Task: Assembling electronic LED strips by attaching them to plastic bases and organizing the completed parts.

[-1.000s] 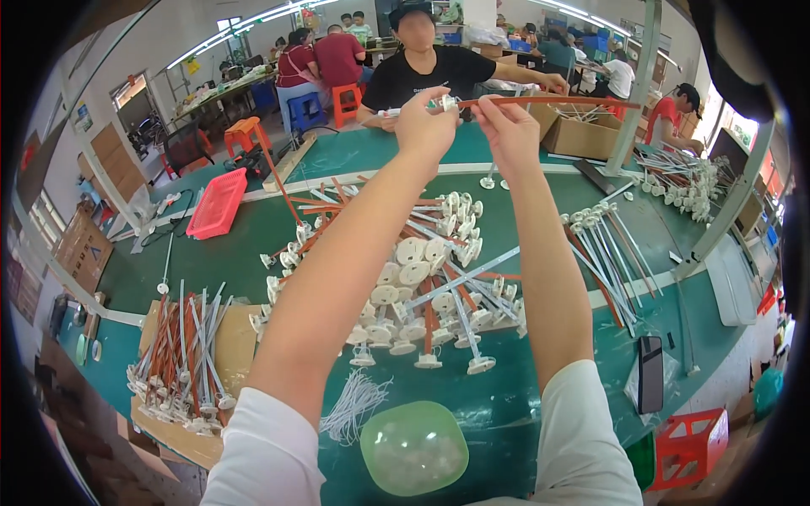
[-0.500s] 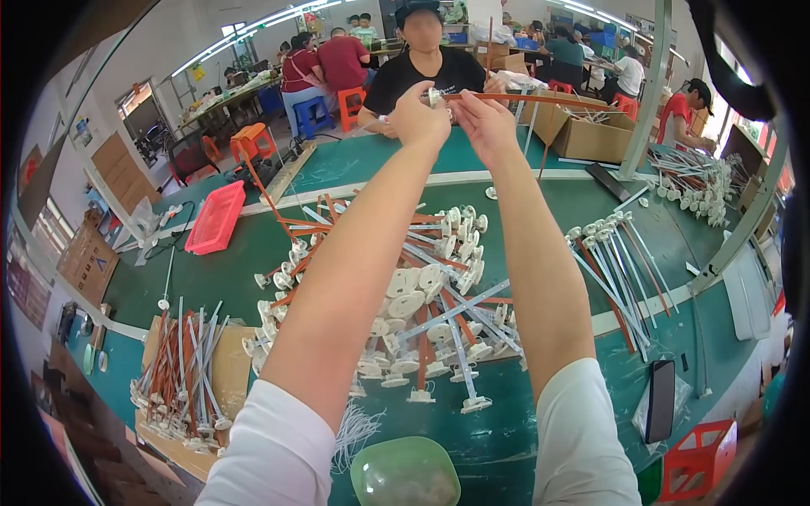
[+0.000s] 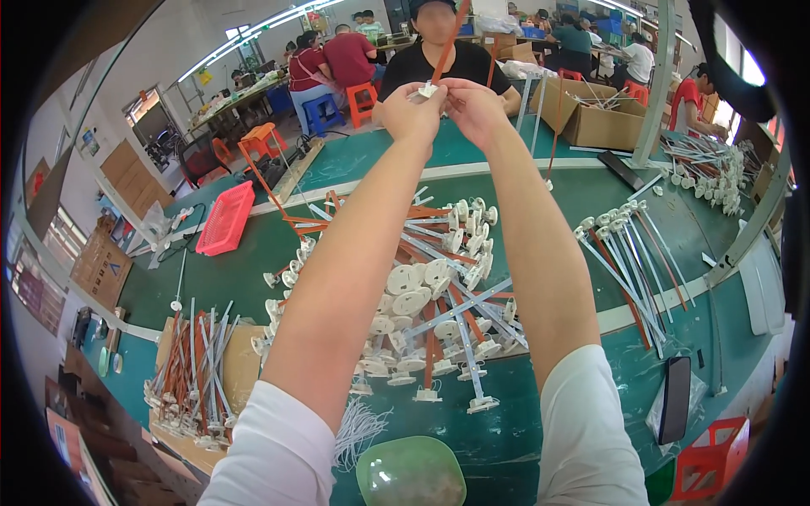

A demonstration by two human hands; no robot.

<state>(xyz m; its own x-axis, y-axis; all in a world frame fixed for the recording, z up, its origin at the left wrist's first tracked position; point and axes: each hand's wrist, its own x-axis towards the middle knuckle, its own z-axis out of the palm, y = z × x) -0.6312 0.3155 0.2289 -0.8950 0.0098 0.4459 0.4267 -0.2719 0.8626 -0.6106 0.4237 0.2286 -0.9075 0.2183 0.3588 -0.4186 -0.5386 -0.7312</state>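
Both arms reach out over the bench. My left hand [image 3: 411,114] is closed round a white plastic base [image 3: 427,88], from which a reddish-brown strip [image 3: 449,46] rises, tilted to the right. Close against it, my right hand [image 3: 475,108] has its fingers pinched together near the strip's foot. What they grip is too small and partly hidden. Beneath my arms lies a large pile of white round bases [image 3: 413,301] with brown and pale strips. A bundle of white threads [image 3: 361,432] lies beside my left sleeve.
A green-lidded container [image 3: 411,471] stands at the near edge. Similar strips lie on cardboard [image 3: 245,358] at left and in a row [image 3: 629,253] at right. A phone [image 3: 674,401], pink basket [image 3: 226,218] and carton [image 3: 595,126] are around. A person [image 3: 439,55] sits opposite.
The brown strip has swung from nearly level, pointing right, to steeply upward. My right hand has drawn in against my left, and its fingers have closed. The view has shifted slightly.
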